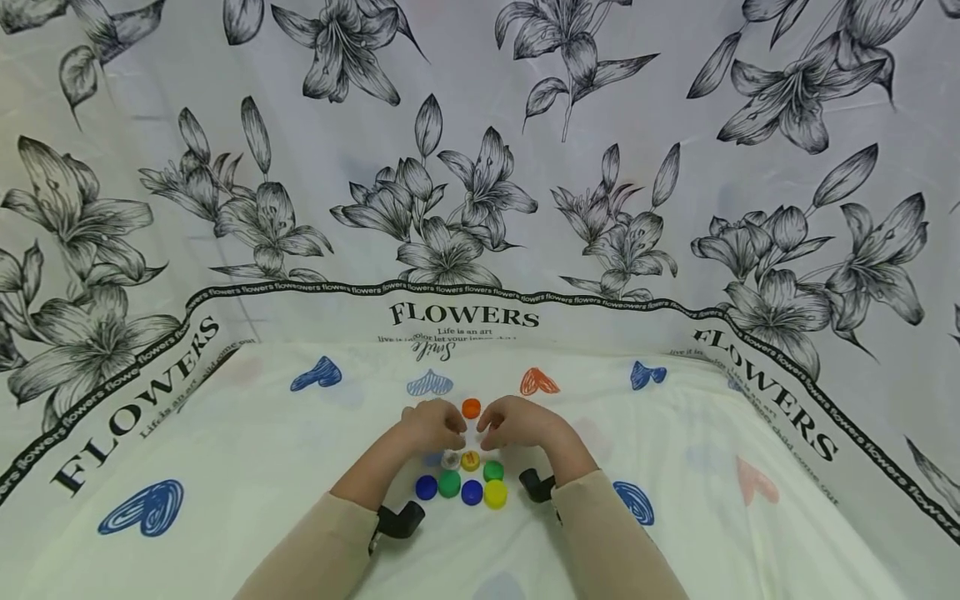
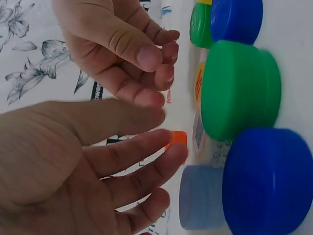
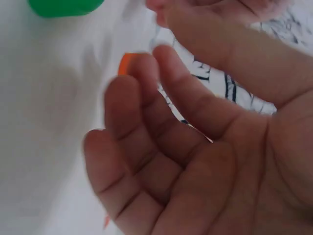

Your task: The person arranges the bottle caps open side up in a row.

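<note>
Bottle caps stand in a cluster on the pale cloth. My left hand (image 1: 433,427) hovers left of the orange cap (image 1: 471,408), my right hand (image 1: 519,423) right of it. Both hands have loosely bent fingers and hold nothing visible. Nearer to me are a yellow cap with red print (image 1: 470,461), a clear cap (image 1: 451,460) and a green cap (image 1: 493,472). A front row has a blue cap (image 1: 426,487), a larger green cap (image 1: 449,484), another blue cap (image 1: 472,493) and a plain yellow cap (image 1: 496,494). In the left wrist view a pale blue cap (image 2: 200,198) stands beside them.
White cloth (image 1: 247,467) printed with coloured hearts covers the surface. Behind it hangs a curtain (image 1: 465,250) with black lilies and lettering. Black wrist devices (image 1: 401,521) extend from both sleeves near the front caps.
</note>
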`<state>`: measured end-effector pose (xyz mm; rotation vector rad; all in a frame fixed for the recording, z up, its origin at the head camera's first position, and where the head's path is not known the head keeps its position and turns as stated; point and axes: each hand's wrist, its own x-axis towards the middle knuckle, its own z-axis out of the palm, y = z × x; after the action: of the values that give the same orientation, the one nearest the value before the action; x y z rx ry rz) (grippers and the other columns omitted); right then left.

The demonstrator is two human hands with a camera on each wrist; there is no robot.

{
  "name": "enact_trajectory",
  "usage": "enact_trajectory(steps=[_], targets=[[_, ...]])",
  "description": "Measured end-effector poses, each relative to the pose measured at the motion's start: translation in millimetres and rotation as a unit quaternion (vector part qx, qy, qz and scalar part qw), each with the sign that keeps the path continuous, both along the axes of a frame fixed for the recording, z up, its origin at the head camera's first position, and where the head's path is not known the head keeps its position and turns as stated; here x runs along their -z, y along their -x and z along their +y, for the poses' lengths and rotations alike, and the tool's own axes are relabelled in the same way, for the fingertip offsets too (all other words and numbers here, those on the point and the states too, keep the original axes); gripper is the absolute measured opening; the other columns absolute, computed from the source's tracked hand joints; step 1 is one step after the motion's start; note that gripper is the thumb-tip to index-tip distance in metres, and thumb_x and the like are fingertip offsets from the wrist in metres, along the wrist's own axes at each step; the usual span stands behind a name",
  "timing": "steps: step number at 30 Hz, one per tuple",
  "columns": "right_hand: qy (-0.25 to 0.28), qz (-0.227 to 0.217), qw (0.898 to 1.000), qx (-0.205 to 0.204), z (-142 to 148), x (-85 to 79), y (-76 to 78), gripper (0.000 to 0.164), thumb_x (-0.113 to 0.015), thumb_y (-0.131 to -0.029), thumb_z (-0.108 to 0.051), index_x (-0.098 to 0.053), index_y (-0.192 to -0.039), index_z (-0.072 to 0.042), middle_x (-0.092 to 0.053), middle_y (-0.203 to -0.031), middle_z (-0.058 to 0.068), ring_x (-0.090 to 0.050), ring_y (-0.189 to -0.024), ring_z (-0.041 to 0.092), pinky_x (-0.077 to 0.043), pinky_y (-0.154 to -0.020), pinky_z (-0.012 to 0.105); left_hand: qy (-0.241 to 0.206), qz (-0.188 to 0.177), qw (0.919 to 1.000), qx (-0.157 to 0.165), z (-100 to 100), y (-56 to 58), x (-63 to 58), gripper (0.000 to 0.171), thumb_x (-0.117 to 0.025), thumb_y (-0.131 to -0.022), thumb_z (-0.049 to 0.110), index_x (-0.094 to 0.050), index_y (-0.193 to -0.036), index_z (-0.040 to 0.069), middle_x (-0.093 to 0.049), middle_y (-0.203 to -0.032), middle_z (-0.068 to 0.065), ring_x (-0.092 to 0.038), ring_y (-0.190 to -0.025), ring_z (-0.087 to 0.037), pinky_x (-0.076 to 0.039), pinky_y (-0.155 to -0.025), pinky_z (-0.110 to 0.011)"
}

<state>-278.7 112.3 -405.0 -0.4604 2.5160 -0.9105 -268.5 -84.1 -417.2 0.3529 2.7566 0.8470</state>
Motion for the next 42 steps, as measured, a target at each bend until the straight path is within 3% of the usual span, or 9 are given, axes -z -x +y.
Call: enact_trajectory(steps=[2,5,11,15,24,28,32,39,42], targets=[[-0.032,0.009,0.999,-0.014,-4.1,-2.8,-3.8,0.012,-0.081,-0.088,-0.018,-0.073,-0.096,-0.016,-0.066,-0.09,0.001,-0.058,-0.088,0.023,-0.049,-0.083,0.041,0.028,0.001,0.9991,0.033,2.2,-2.1,-1.4,0.02,-0.084,-0.084,0.021,-0.076,-0.099,0.012,-0.066,-0.085,0.005,-0.055,-0.089,-0.022,-0.033,-0.092,-0.052],[-0.076,0.018,0.997,-0.015,-11.5,-3.4,-9.6,0.014,-0.083,-0.084,-0.019,-0.07,-0.088,-0.017,-0.065,-0.087,-0.001,-0.057,-0.087,0.022,-0.049,-0.083,0.042,0.059,0.004,0.9968,0.054,6.9,-6.9,-0.9,0.021,-0.087,-0.08,0.023,-0.074,-0.093,0.014,-0.061,-0.081,0.004,-0.047,-0.09,-0.024,-0.032,-0.087,-0.049],[-0.134,0.035,0.99,-0.01,-24.9,-2.3,-17.1,0.02,-0.088,-0.079,-0.017,-0.07,-0.085,-0.011,-0.064,-0.08,0.001,-0.058,-0.078,0.021,-0.051,-0.078,0.038,0.082,0.032,0.9938,0.067,16.0,-13.4,3.1,0.019,-0.088,-0.077,0.022,-0.07,-0.078,0.015,-0.059,-0.072,0.004,-0.044,-0.083,-0.025,-0.027,-0.079,-0.048],[-0.154,0.059,0.986,-0.005,-28.6,-1.4,-16.2,0.021,-0.089,-0.078,-0.017,-0.071,-0.086,-0.01,-0.063,-0.077,0.0,-0.058,-0.073,0.02,-0.051,-0.073,0.034,0.088,0.044,0.993,0.066,18.5,-12.6,4.4,0.021,-0.089,-0.078,0.024,-0.069,-0.076,0.017,-0.058,-0.07,0.004,-0.043,-0.082,-0.024,-0.025,-0.079,-0.047],[-0.118,0.079,0.99,0.007,-18.7,-8.3,-13.1,0.015,-0.087,-0.083,-0.019,-0.075,-0.088,-0.011,-0.064,-0.078,-0.002,-0.058,-0.077,0.02,-0.052,-0.077,0.037,0.036,0.04,0.9968,0.059,15.6,-10.2,-2.5,0.014,-0.081,-0.087,0.024,-0.074,-0.088,0.013,-0.061,-0.076,0.005,-0.047,-0.085,-0.023,-0.028,-0.084,-0.048],[-0.066,0.086,0.994,0.017,-12.7,-6.7,-11.8,0.01,-0.083,-0.087,-0.015,-0.076,-0.09,-0.008,-0.066,-0.079,0.0,-0.059,-0.076,0.019,-0.053,-0.074,0.036,-0.032,0.012,0.9981,0.051,12.1,-5.8,-3.1,0.014,-0.076,-0.092,0.016,-0.074,-0.1,0.004,-0.068,-0.088,0.0,-0.057,-0.084,-0.021,-0.044,-0.09,-0.044],[-0.015,0.09,0.995,0.035,-5.6,-3.3,-7.6,0.009,-0.077,-0.092,-0.013,-0.08,-0.092,-0.005,-0.07,-0.075,0.002,-0.059,-0.069,0.015,-0.05,-0.065,0.03,-0.118,-0.008,0.9926,0.026,11.7,-1.1,-0.6,0.017,-0.072,-0.095,0.013,-0.076,-0.102,-0.002,-0.071,-0.095,-0.007,-0.063,-0.083,-0.021,-0.055,-0.078,-0.04],[0.059,0.075,0.988,0.124,5.2,0.7,2.2,0.016,-0.072,-0.097,-0.015,-0.08,-0.092,-0.002,-0.072,-0.073,0.005,-0.07,-0.071,0.022,-0.056,-0.063,0.028,-0.199,0.034,0.9742,-0.101,24.6,5.8,8.7,0.016,-0.075,-0.093,0.021,-0.077,-0.089,0.005,-0.073,-0.086,-0.001,-0.064,-0.085,-0.02,-0.049,-0.073,-0.036],[0.082,0.065,0.984,0.144,6.4,3.2,6.5,0.016,-0.072,-0.097,-0.016,-0.078,-0.094,-0.002,-0.071,-0.073,0.005,-0.073,-0.072,0.023,-0.058,-0.064,0.029,-0.217,0.038,0.9669,-0.128,29.1,5.9,12.6,0.015,-0.072,-0.095,0.018,-0.077,-0.092,0.004,-0.074,-0.085,-0.002,-0.063,-0.085,-0.02,-0.048,-0.073,-0.036]])
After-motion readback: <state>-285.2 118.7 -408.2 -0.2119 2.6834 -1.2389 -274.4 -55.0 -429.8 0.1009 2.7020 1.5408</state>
